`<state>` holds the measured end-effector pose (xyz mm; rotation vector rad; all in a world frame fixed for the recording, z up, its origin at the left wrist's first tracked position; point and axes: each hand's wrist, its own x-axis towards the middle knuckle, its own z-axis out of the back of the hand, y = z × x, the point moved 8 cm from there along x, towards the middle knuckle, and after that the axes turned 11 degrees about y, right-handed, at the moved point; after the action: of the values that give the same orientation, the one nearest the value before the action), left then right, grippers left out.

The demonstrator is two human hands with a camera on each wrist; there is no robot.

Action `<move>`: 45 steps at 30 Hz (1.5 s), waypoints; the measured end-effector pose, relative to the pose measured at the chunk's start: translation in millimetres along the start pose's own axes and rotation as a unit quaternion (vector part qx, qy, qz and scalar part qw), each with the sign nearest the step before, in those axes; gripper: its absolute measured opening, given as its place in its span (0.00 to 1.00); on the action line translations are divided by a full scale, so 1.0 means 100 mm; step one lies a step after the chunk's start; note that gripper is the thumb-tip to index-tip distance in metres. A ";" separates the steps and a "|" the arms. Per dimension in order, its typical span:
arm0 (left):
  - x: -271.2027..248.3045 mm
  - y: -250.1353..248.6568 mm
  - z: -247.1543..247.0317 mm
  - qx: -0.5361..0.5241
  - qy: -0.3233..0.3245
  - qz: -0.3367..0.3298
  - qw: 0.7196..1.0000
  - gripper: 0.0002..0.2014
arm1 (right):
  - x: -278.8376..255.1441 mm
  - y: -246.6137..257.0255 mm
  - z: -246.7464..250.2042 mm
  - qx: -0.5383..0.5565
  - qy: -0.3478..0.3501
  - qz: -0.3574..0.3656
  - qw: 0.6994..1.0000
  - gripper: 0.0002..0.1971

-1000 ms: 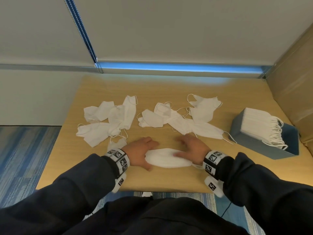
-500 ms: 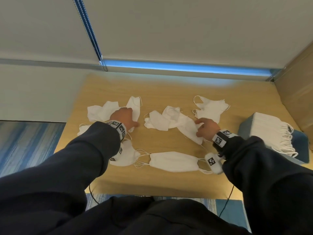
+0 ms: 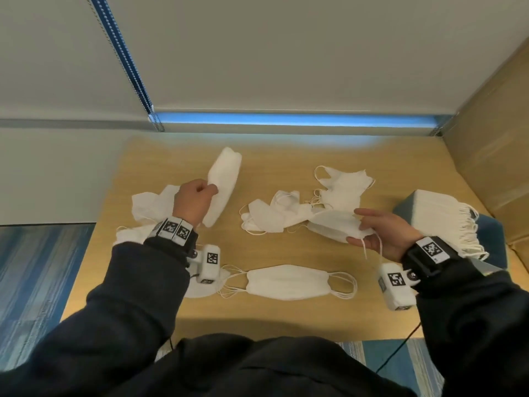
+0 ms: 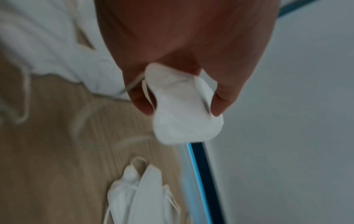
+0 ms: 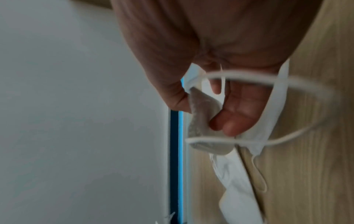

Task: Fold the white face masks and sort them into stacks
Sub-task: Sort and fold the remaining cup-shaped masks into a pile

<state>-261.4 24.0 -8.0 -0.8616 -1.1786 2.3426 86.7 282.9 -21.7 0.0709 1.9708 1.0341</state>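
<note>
My left hand (image 3: 197, 196) pinches one white mask (image 3: 223, 184) and holds it lifted above the left pile (image 3: 148, 200); the left wrist view shows thumb and fingers closed on the mask (image 4: 184, 109). My right hand (image 3: 372, 233) grips another white mask (image 3: 335, 227) by its end, lifted off the middle pile (image 3: 274, 216); in the right wrist view the mask (image 5: 206, 124) sits between thumb and fingers, ear loops dangling. A folded stack of masks (image 3: 286, 282) lies flat near the table's front edge, between my wrists.
A blue box (image 3: 492, 236) at the right holds a stack of folded masks (image 3: 440, 216). More loose masks (image 3: 343, 181) lie at the back right. A cardboard wall (image 3: 492, 124) borders the wooden table (image 3: 286, 319) on the right.
Both hands left the folded stack, reached back to the loose piles, and each has lifted one mask off the table.
</note>
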 end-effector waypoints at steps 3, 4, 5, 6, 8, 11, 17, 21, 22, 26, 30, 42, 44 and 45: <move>-0.20 0.17 -0.24 -0.274 0.036 0.064 0.959 0.15 | -0.04 -0.14 -0.13 0.059 0.016 -0.009 0.998 0.10; -0.25 0.22 -0.33 -0.325 0.047 0.081 0.941 0.16 | -0.03 -0.19 -0.18 0.063 0.024 -0.012 0.998 0.09; -0.31 0.25 -0.41 -0.363 0.053 0.090 0.926 0.14 | -0.01 -0.24 -0.22 0.068 0.027 -0.006 0.997 0.13; -0.36 0.27 -0.47 -0.393 0.057 0.092 0.913 0.13 | 0.00 -0.26 -0.24 0.069 0.024 0.004 0.997 0.17; -0.47 0.24 -0.54 -0.424 0.063 0.090 0.899 0.12 | -0.06 -0.20 -0.33 0.050 0.025 0.038 0.998 0.20; -0.63 0.13 -0.55 -0.408 0.068 0.065 0.908 0.13 | -0.21 -0.02 -0.55 0.019 0.060 0.107 0.992 0.21; -1.03 -0.49 -0.61 -0.200 0.026 -0.062 0.977 0.12 | -0.41 0.07 -0.96 -0.070 0.021 0.192 0.979 0.20; -1.25 -0.95 -0.93 -0.016 0.063 -0.200 0.978 0.09 | -0.51 -0.03 -1.41 -0.100 0.075 0.211 0.969 0.16; -1.28 -0.98 -1.06 -0.019 0.115 -0.213 0.970 0.11 | -0.53 -0.06 -1.50 -0.086 0.090 0.209 0.970 0.14; -1.31 -1.01 -1.09 -0.001 0.137 -0.245 0.960 0.13 | -0.53 -0.21 -1.57 0.017 0.126 0.171 0.977 0.20; -1.16 -0.79 -0.81 -0.078 0.085 -0.185 0.976 0.07 | -0.49 -0.28 -1.50 0.035 0.145 0.121 0.981 0.14; -1.17 -0.55 -0.76 -0.260 0.155 -0.089 0.949 0.08 | -0.51 -0.35 -1.46 -0.032 0.164 0.105 0.980 0.15; -1.16 -0.48 -0.72 -0.258 0.163 -0.073 0.950 0.08 | -0.50 -0.32 -1.36 -0.005 0.111 0.091 0.990 0.14; -1.16 -0.44 -0.71 -0.255 0.168 -0.066 0.950 0.08 | -0.50 -0.29 -1.31 -0.001 0.092 0.093 0.991 0.14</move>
<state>-125.4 24.8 36.2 -1.2440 -1.6517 1.7101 31.2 159.7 26.2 0.1675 2.1609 1.1996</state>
